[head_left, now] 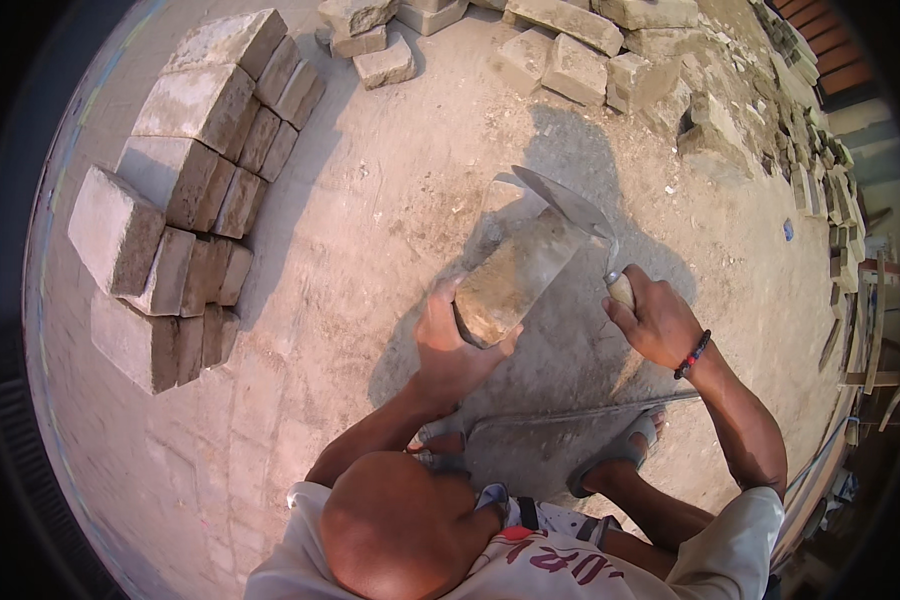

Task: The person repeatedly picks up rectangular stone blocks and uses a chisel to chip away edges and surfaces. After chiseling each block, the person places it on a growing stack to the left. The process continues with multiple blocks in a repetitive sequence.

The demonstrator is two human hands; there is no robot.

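My left hand grips the near end of a grey-brown brick, thumb on one side and fingers on the other. The brick is held tilted above the ground, its far end pointing up and right. My right hand is closed round the wooden handle of a trowel. The trowel's metal blade lies across the brick's far end; whether it touches the brick I cannot tell. A dark beaded bracelet circles my right wrist.
A neat stack of bricks stands at the left. Loose bricks and rubble lie at the far side, and a longer pile runs along the right. A thin rod lies by my sandalled feet. Dusty ground stretches between.
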